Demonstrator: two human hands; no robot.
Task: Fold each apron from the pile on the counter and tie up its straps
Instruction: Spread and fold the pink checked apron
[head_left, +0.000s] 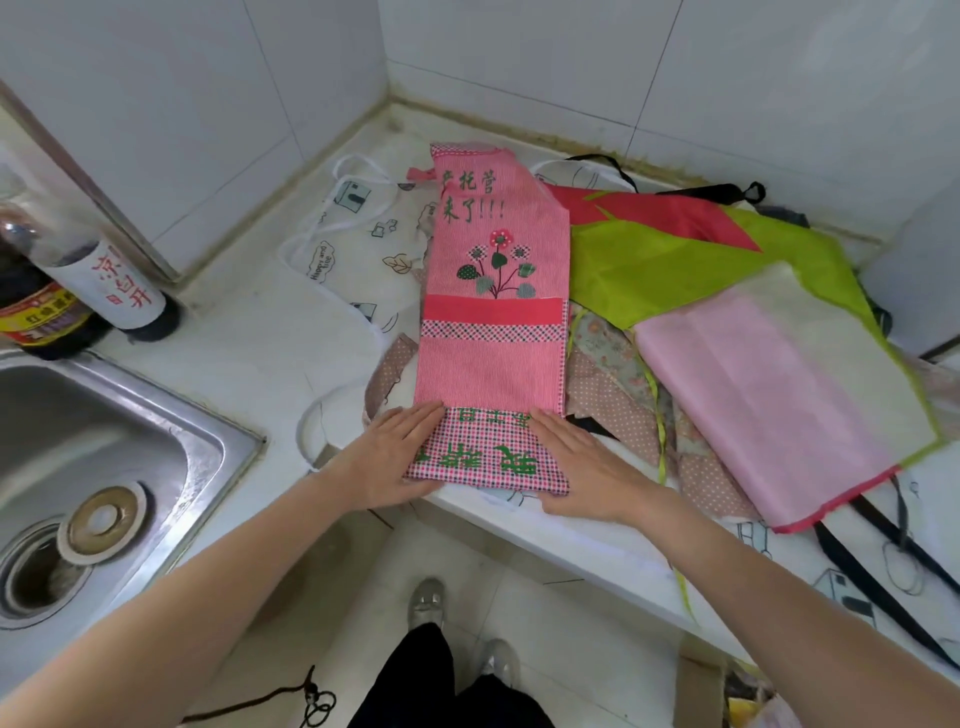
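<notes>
From the head view, a long pink striped cotton apron with a flower appliqué and green lettering (493, 322) lay lengthwise on the white stone counter (270, 332), already narrowed into a strip and resting on top of the pile. Its near end — a pink checked hem panel (483, 452) — was turned up over the strip at the counter's front edge. The left hand (395, 457) and the right hand (582, 467) lay flat on either side of that panel, fingers straight and together, pressing rather than gripping anything.

The step in hand looked like the first crosswise fold, being smoothed down. Next, by my reading, the folded end wanted lifting and carrying further up the strip, edges kept square. The pink strap (421, 174) near the bib stayed loose — not yet tied. A lime-green and red nylon apron (675, 260) and a white printed apron (358, 244) waited beneath, beside a steel sink (104, 441).
</notes>
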